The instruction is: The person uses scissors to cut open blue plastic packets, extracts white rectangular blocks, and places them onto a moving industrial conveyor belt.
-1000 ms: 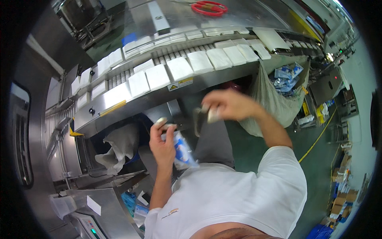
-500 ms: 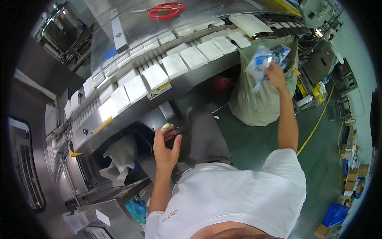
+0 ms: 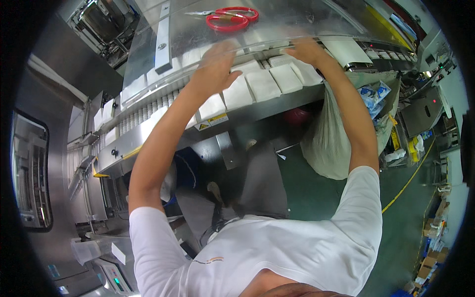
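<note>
Both my hands reach over a conveyor [image 3: 163, 119] carrying rows of white folded pads. My left hand [image 3: 213, 69] is above the row at the clear cover [image 3: 277, 20], its thumb stretched apart; the fingertips are blurred. My right hand [image 3: 308, 52] is farther right near the cover's edge, fingers extended to the left and partly smeared. I see nothing held in either hand. Below them, several white pads [image 3: 262, 85] lie side by side along the near lane. Red-handled scissors [image 3: 227, 21] rest on the cover.
A large pale sack [image 3: 324, 141] with blue and clear wrappers [image 3: 374, 96] hangs at the conveyor's right end, beside my right forearm. A white plate [image 3: 348, 52] stands over the belt there. Boxes [image 3: 429, 262] line the far right wall. A scale [image 3: 113, 277] sits at lower left.
My right hand has left the sack, letting go of the blue wrappers, and moved left over the conveyor. My left hand has risen from my lap to the pads. The view has shifted.
</note>
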`<action>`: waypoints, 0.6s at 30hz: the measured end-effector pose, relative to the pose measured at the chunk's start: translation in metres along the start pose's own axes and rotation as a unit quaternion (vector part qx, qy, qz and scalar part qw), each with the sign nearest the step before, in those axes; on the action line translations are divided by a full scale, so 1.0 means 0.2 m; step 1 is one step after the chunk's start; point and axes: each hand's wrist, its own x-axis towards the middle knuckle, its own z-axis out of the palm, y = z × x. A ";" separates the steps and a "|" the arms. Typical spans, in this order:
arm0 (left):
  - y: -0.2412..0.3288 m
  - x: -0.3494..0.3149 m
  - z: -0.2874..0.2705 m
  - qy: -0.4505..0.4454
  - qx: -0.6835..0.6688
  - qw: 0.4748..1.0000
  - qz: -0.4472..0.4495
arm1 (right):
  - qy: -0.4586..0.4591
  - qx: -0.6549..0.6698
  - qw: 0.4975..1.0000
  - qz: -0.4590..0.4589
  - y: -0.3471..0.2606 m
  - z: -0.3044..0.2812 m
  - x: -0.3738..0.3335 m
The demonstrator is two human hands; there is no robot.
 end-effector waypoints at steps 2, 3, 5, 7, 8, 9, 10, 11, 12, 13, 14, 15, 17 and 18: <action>-0.06 0.26 0.16 -0.056 0.030 0.998 0.006 | -0.004 0.016 1.000 -0.017 0.17 0.09 0.18; -0.11 0.33 0.24 -0.077 0.041 0.996 -0.002 | -0.025 0.016 0.999 -0.035 0.13 0.09 0.27; -0.19 0.43 0.39 -0.089 0.071 0.993 0.004 | -0.071 0.022 0.995 -0.067 0.07 0.05 0.37; -0.27 0.48 0.52 -0.092 0.099 0.991 0.002 | -0.104 0.030 0.989 -0.098 0.00 0.00 0.42; -0.29 0.50 0.59 -0.093 0.118 0.989 0.003 | -0.113 0.033 0.987 -0.109 -0.02 -0.02 0.42; -0.32 0.52 0.64 -0.095 0.133 0.986 0.003 | -0.120 0.035 0.985 -0.119 -0.04 -0.04 0.42; -0.32 0.53 0.70 -0.097 0.146 0.984 0.005 | -0.128 0.037 0.984 -0.122 -0.05 -0.05 0.41; -0.34 0.53 0.74 -0.098 0.161 0.982 0.007 | -0.128 0.037 0.983 -0.129 -0.05 -0.07 0.41; -0.36 0.54 0.77 -0.096 0.176 0.980 0.009 | -0.131 0.037 0.982 -0.133 -0.06 -0.09 0.40; -0.37 0.54 0.80 -0.093 0.185 0.978 0.014 | -0.133 0.037 0.981 -0.134 -0.06 -0.10 0.39; -0.38 0.55 0.83 -0.093 0.196 0.976 0.018 | -0.133 0.037 0.981 -0.136 -0.05 -0.12 0.39; -0.39 0.54 0.85 -0.087 0.210 0.974 0.021 | -0.133 0.034 0.981 -0.137 -0.05 -0.13 0.39; -0.39 0.54 0.88 -0.080 0.231 0.969 0.029 | -0.131 0.034 0.981 -0.138 -0.04 -0.15 0.37; -0.38 0.54 0.90 -0.074 0.244 0.966 0.034 | -0.127 0.032 0.982 -0.138 -0.03 -0.16 0.37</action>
